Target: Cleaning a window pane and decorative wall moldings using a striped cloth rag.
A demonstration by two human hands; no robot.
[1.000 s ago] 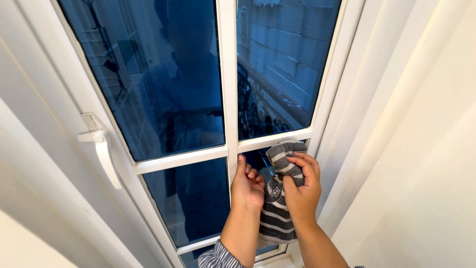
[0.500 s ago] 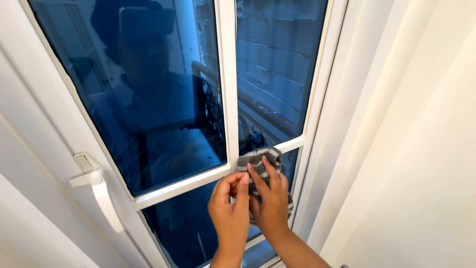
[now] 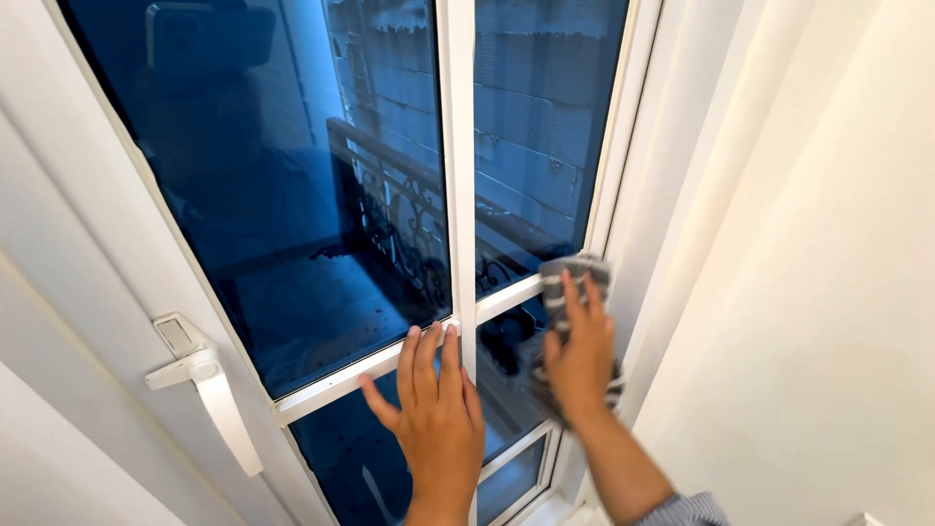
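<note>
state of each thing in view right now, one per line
left hand: open, flat on the lower glass beside the white centre bar
right hand: pressing the striped cloth against the glass
striped cloth: bunched under the right hand, at the horizontal bar
white door handle: pointing down
glass door: tinted blue; whether it is latched I cannot tell

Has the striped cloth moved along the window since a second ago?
Yes. The striped cloth went from beside the vertical bar rightward to the door frame.
</note>
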